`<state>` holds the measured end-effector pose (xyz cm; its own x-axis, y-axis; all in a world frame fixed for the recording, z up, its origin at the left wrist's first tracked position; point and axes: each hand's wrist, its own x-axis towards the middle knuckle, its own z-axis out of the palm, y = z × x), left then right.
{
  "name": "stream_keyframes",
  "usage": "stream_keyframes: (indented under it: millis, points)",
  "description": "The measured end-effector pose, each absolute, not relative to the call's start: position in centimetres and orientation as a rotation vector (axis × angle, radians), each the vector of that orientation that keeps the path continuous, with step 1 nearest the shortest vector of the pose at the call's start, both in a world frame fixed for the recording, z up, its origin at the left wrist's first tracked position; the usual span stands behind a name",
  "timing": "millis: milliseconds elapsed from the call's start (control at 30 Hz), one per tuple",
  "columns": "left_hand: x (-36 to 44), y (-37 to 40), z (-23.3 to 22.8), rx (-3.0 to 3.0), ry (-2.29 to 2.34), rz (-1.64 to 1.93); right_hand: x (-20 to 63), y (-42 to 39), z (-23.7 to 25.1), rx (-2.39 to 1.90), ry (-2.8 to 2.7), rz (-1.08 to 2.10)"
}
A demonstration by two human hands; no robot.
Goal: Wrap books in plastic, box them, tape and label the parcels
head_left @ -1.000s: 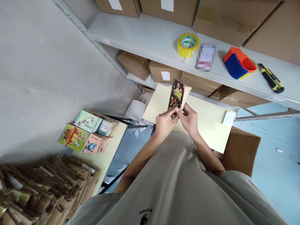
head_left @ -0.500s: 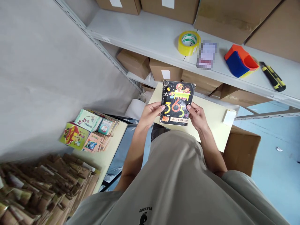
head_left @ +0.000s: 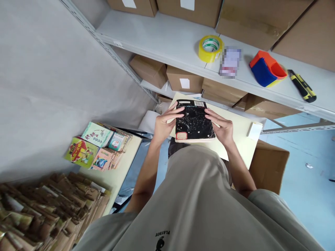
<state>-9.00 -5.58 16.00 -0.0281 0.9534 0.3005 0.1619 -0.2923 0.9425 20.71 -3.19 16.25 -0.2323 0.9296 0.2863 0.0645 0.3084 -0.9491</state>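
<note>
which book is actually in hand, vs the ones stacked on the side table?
The black starry book, held flat between left hand and right hand over the cream table. The colourful picture books lie untouched at left.

Black paperback book (head_left: 193, 120), closed, back cover with white specks, barcode label and red sticker turned upward, held nearly flat above a pale table.

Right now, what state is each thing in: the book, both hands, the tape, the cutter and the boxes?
Book: closed, dark cover up.
Left hand: gripping its left edge.
Right hand: gripping its right edge.
Tape roll: lying flat on shelf.
Utility knife: blade not showing.
Cardboard boxes: closed.
</note>
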Motion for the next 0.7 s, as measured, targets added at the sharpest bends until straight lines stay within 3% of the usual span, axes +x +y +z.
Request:
stream_keyframes:
  millis: [267, 700]
  points:
    - [-8.4, -6.7, 16.6, 1.351, 1.274, 1.282, 21.4, -3.5, 15.6, -1.034, -1.544, 1.024]
    - [-8.8, -8.1, 17.1, 1.130, 1.165, 1.030, 22.3, -2.2, 15.4, -1.044, -1.497, 1.285]
